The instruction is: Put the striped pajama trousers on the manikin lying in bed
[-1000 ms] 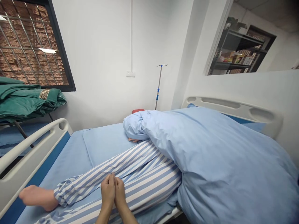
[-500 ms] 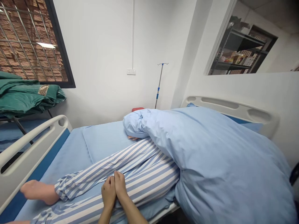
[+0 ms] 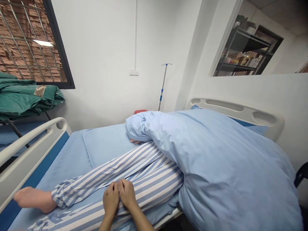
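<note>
My left hand [image 3: 111,196] and right hand [image 3: 127,193], side by side, fingers curled inward; whether they pinch anything I cannot tell. Striped trousers [image 3: 157,183] lie below them along the bed's [image 3: 106,138] near edge; the blue quilt [image 3: 221,160] lies rightward, toward the headboard [image 3: 248,113].

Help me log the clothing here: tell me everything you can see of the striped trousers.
The striped trousers look like loose, soft cloth, with blue and white stripes running along both legs. A person on the bed wears them, legs stretched out. The far leg's wrinkled, gathered cuff ends at a bare foot; the near leg runs towards the bottom-left corner. Their upper end disappears under the blue quilt. The left hand and right hand overlap the near leg; whether they touch it, I cannot tell.
</note>
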Tool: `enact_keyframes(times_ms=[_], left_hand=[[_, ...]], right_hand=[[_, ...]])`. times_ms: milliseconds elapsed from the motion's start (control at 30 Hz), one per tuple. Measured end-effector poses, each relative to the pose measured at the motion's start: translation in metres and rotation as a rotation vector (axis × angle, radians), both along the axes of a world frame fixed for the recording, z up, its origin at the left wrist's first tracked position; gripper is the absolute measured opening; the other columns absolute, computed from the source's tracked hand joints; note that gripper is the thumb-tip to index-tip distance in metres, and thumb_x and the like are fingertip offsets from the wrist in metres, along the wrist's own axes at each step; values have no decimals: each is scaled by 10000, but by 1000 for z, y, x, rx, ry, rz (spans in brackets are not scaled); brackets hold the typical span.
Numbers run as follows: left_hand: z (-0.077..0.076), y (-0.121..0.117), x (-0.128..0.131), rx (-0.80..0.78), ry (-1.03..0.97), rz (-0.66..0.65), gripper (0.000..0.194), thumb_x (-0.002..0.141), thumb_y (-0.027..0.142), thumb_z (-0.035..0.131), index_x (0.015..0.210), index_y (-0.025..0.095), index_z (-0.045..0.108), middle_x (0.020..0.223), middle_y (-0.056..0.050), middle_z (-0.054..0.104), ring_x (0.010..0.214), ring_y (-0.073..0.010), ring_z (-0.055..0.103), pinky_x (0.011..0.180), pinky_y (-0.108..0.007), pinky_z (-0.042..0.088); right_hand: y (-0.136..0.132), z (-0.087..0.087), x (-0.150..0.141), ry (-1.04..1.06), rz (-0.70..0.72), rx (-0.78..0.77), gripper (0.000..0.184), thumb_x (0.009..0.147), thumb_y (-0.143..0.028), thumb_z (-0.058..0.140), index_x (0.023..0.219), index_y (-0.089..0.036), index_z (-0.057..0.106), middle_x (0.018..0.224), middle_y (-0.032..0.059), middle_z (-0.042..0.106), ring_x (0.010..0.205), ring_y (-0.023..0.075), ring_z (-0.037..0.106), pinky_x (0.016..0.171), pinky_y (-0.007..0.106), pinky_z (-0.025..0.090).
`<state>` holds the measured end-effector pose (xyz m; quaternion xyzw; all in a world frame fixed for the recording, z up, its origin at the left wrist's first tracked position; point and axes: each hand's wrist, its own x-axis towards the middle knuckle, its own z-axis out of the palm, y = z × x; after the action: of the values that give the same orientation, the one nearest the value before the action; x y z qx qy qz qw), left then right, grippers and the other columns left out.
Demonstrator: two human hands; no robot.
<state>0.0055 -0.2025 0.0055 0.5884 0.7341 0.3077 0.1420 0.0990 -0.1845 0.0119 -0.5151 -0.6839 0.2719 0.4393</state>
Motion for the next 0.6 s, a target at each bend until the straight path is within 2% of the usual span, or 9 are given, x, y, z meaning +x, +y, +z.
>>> enact_keyframes(times_ms=[133, 233, 367, 433, 500, 533, 600], left_hand=[[-3, 1, 1, -12, 50, -16, 280, 849, 283, 321, 679, 202, 528, 716, -35, 607, 677, -160, 538, 611, -247, 296], [0, 3, 3, -12, -52, -19, 297, 834, 309, 332, 630, 200, 519, 671, -25, 590, 653, -158, 522, 604, -245, 305], [25, 12, 17, 74, -404, -14, 353, 787, 424, 370, 519, 198, 413, 503, 15, 463, 542, -136, 431, 547, -240, 311], [41, 16, 28, 146, -567, -15, 363, 761, 458, 399, 504, 204, 362, 467, 37, 385, 501, -116, 364, 510, -235, 300], [49, 19, 37, 193, -665, 4, 371, 752, 473, 413, 503, 207, 341, 459, 47, 352, 488, -106, 337, 494, -232, 299], [48, 19, 41, 200, -676, 23, 374, 755, 476, 409, 503, 207, 344, 457, 45, 357, 488, -108, 344, 495, -234, 304], [35, 17, 45, 180, -610, 46, 369, 775, 464, 378, 514, 204, 392, 472, 25, 420, 505, -126, 398, 515, -244, 323]], right_hand=[[4, -8, 2, 138, -41, -53, 417, 916, -382, 305, 559, -183, 386, 524, -21, 426, 532, 110, 400, 533, 243, 227], [8, -8, 3, 234, -36, -83, 415, 906, -399, 317, 555, -184, 372, 524, -28, 397, 532, 109, 371, 526, 236, 238], [11, -7, 5, 361, -28, -110, 413, 888, -426, 333, 555, -185, 374, 537, -28, 384, 542, 111, 354, 529, 232, 260], [13, -6, 6, 438, 3, -116, 409, 877, -438, 343, 556, -186, 375, 543, -27, 382, 545, 111, 351, 531, 232, 275], [14, -5, 8, 520, 27, -135, 401, 865, -446, 358, 557, -189, 378, 539, -29, 370, 537, 110, 342, 520, 231, 283], [15, -5, 8, 563, 30, -150, 396, 859, -447, 365, 559, -190, 379, 537, -31, 362, 530, 109, 335, 510, 231, 284], [16, -6, 9, 635, 19, -183, 382, 849, -446, 389, 563, -193, 378, 532, -39, 341, 518, 105, 321, 494, 228, 288]])
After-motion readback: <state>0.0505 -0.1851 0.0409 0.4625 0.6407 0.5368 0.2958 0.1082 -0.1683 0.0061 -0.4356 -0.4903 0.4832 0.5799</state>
